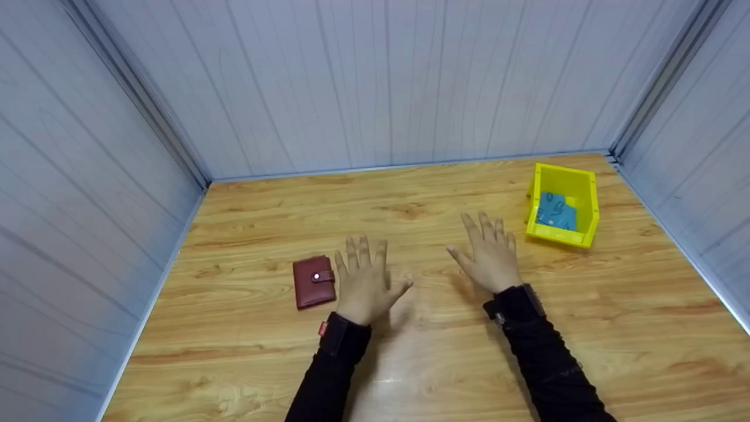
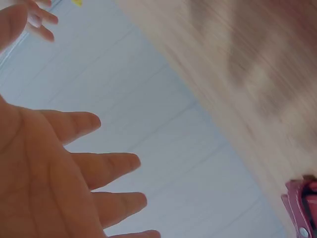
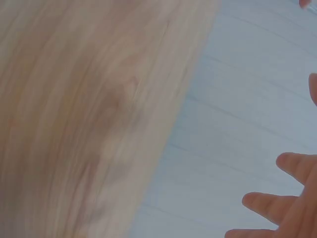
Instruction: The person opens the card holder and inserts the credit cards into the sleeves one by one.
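My left hand (image 1: 364, 290), fingers spread and straight, hovers over the table just right of a dark red leather wallet (image 1: 313, 282) closed by a snap strap. The left wrist view shows the palm with nothing in it, and the wallet's edge (image 2: 302, 210) at the lower right. Also spread and holding nothing, my right hand (image 1: 492, 261) is above the table, left of and nearer than a yellow plastic bin (image 1: 562, 235). Inside that bin lie blue pieces (image 1: 556, 212) with dark markings; their kind is unclear. Only some fingers (image 3: 270, 206) show in the right wrist view.
The wood-grain table (image 1: 410, 205) is enclosed by pale panelled walls (image 1: 375, 88) at the back, left and right. The yellow bin stands near the table's back right corner. Black sleeves (image 1: 545, 357) and wrist bands cover both forearms.
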Demonstrator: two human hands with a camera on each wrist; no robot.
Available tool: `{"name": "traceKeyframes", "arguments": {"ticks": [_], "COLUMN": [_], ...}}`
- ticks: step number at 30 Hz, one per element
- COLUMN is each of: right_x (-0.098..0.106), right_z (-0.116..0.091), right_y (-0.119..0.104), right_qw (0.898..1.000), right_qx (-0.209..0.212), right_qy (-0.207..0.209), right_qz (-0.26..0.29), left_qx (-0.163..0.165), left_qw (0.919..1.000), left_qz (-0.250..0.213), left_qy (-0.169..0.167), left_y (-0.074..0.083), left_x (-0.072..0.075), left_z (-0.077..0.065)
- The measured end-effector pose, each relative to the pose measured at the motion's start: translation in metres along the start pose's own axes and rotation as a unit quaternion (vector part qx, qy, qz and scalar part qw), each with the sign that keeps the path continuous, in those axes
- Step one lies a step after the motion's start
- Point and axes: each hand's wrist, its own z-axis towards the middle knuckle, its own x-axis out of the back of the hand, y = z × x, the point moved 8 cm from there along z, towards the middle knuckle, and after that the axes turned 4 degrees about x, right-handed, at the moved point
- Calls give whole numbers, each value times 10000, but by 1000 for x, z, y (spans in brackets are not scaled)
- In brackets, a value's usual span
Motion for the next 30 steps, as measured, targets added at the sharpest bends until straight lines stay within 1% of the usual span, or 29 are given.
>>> {"name": "traceKeyframes", "arguments": {"ticks": [2, 6, 9, 13, 15, 18, 24, 27, 30], "right_x": [4, 10, 17, 28, 33, 38, 39, 38, 35], "right_z": [0, -1, -3, -3, -3, -1, -2, -2, -2], "right_y": [7, 23, 36, 55, 66, 85, 114, 124, 131], "right_qw": [10000, 9999, 9996, 9986, 9980, 9971, 9958, 9952, 9947], "right_qx": [-61, -158, -181, -217, -285, -452, -706, -816, -926], "right_qy": [3, 32, 188, 466, 554, 601, 566, 491, 310], "right_qz": [7, -45, -90, -89, -79, -70, -143, -232, -308], "left_qx": [36, 126, 182, 264, 327, 451, 715, 745, 745], "left_qw": [9999, 9997, 9998, 9996, 9993, 9988, 9958, 9951, 9950], "left_qz": [-135, -184, -65, -110, -181, -158, -127, -209, -316], "left_qy": [74, 106, 73, 36, 28, -68, -557, -623, -593], "left_y": [-7, -26, -42, -61, -69, -82, -101, -108, -112], "left_x": [2, 3, 2, 3, 3, 1, -9, -13, -15], "left_z": [0, -3, -7, -11, -12, -14, -16, -16, -16]}}
